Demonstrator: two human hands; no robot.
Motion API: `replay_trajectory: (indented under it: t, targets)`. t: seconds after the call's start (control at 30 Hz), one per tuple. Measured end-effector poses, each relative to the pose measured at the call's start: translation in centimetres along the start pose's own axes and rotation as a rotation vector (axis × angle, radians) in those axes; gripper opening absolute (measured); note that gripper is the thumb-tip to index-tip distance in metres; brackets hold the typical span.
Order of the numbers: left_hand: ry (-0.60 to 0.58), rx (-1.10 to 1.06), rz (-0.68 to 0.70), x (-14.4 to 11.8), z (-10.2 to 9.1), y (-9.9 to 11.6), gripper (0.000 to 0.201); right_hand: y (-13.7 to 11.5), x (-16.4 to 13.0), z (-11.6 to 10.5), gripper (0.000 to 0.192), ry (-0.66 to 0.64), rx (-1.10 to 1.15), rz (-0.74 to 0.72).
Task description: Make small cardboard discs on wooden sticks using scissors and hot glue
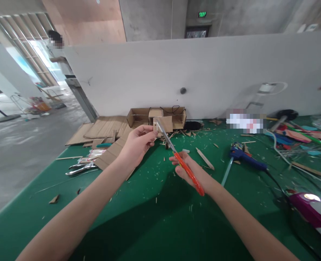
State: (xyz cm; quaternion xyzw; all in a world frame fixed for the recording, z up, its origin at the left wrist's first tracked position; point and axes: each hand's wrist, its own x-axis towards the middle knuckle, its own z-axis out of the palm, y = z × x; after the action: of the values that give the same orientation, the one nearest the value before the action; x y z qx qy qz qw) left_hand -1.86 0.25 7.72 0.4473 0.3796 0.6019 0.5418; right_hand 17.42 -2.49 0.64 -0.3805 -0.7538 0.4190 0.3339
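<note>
In front of me, my left hand (142,143) pinches a small piece of cardboard (155,125) between thumb and fingertips. My right hand (189,168) is closed on a pair of scissors (188,172) with red handles. Their metal blades point up and away, and the tips lie at the cardboard piece; whether they are cutting into it I cannot tell. Just behind it, a cardboard box (140,116) with a dark cord stands against the white wall. Part of the piece's outline merges with the box.
Flat cardboard sheets (106,127) and pliers (81,168) lie at left. To the right are a blue glue gun (247,159), a pale stick-like tool (205,158), coloured strips and a purple device (309,210). Scraps litter the green table (160,224). A person (61,58) stands beyond at left.
</note>
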Motion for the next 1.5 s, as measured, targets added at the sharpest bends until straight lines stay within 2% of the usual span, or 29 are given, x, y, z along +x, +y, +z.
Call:
replay_trajectory:
  t: [0.13,0.5,0.73,0.93,1.2,1.33,1.5]
  targets:
    - [0.005,-0.003,0.004,0.0,0.1,0.0,0.017,-0.5,-0.2,-0.1,0.046,-0.010,0.006,0.020]
    - [0.017,0.016,0.036,-0.1,0.3,0.0,0.016,1.0,0.1,0.5,0.041,0.029,0.091,0.033]
    - [-0.005,-0.057,0.023,0.2,0.2,-0.6,0.016,1.2,0.4,0.8,0.038,0.068,0.036,0.060]
    - [-0.021,-0.026,0.044,0.2,0.2,-0.6,0.015,0.7,0.1,0.7,0.034,0.074,0.024,0.081]
    - [-0.043,-0.014,0.066,0.2,0.3,-0.5,0.016,1.7,0.3,0.9,0.032,0.112,0.010,0.072]
    - [-0.036,0.032,0.075,0.0,0.3,-0.3,0.015,1.8,0.3,0.9,0.031,0.118,0.002,0.065]
    - [-0.031,0.195,0.103,-0.1,0.2,0.1,0.015,1.8,0.3,0.9,0.030,0.126,0.005,0.068]
